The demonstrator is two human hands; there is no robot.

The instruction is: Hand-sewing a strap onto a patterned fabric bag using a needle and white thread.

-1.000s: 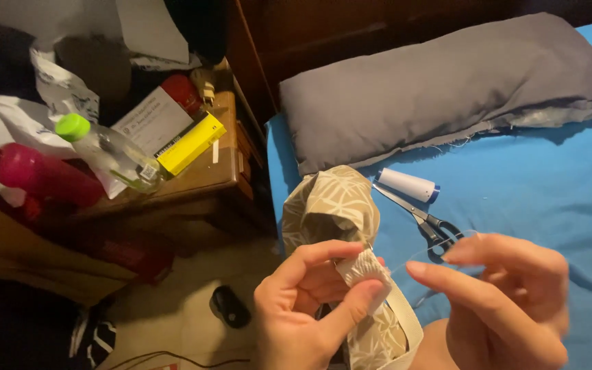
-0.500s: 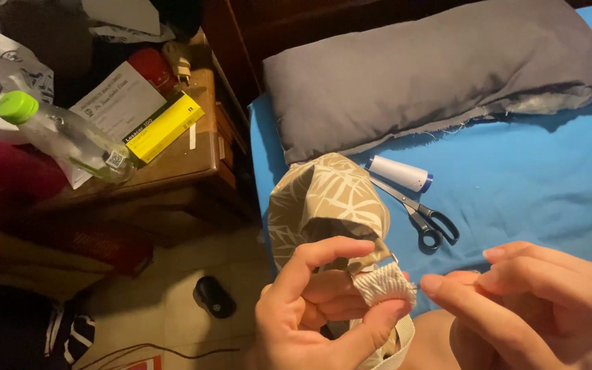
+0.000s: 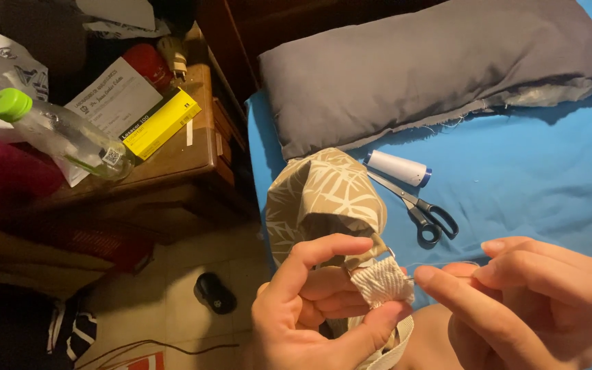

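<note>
The left hand (image 3: 316,308) pinches a folded white woven strap (image 3: 380,284) of the beige leaf-patterned fabric bag (image 3: 323,199). The right hand (image 3: 522,301), fingers closed, touches that strap. Black-handled scissors (image 3: 419,205) lie beyond the bag.

Both hands (image 3: 323,315) (image 3: 529,301) close (fingers pinched)

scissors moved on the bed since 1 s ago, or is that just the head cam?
No. The scissors lie in the same spot beside the white thread spool and below the grey pillow as before; only the camera shifted, so the whole scene slid together.
</note>
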